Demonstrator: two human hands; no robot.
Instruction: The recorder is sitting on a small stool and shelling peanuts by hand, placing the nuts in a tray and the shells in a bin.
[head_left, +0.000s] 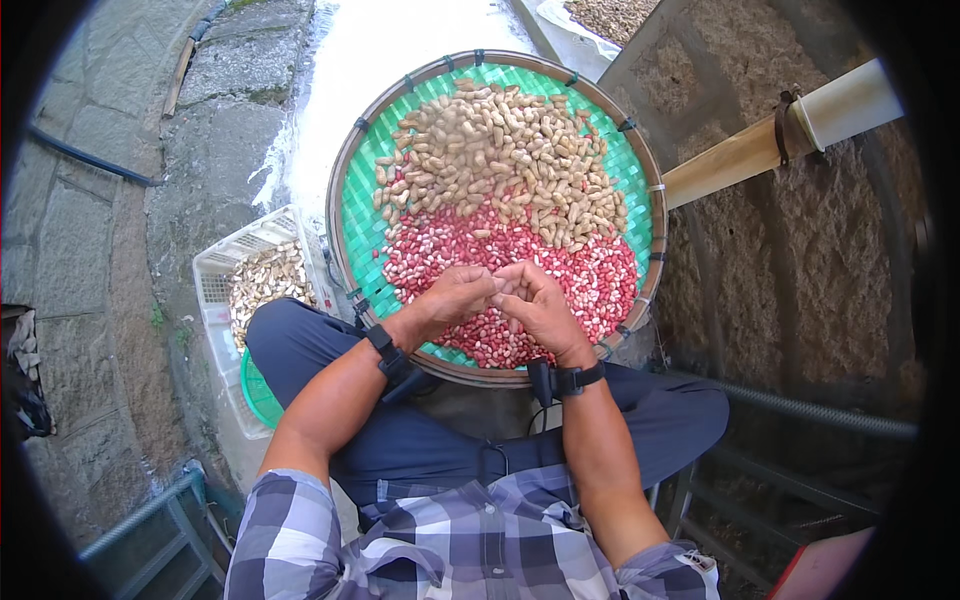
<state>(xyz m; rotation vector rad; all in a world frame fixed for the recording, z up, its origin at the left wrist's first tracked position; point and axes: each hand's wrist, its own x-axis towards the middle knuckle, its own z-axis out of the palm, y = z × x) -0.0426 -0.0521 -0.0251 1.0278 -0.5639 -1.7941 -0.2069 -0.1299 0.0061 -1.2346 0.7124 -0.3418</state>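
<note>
A round woven green tray (352, 202) with a wooden rim lies before me, at my knees. Unshelled peanuts (495, 142) are heaped on its far half, and red and pale shelled peanut kernels (600, 281) cover the near half. My left hand (459, 296) and my right hand (536, 304) meet at the fingertips above the kernels. The fingers of both are bent and pinched together. Whatever lies between the fingertips is too small or too hidden to make out. A black band is on each wrist.
Left of the tray stands a white plastic basket (214, 300) of empty peanut shells (266, 281), with a green plastic basket (259, 390) at its near end. A pipe (750, 146) runs along the stone wall at right. More peanuts (611, 16) lie at the top right.
</note>
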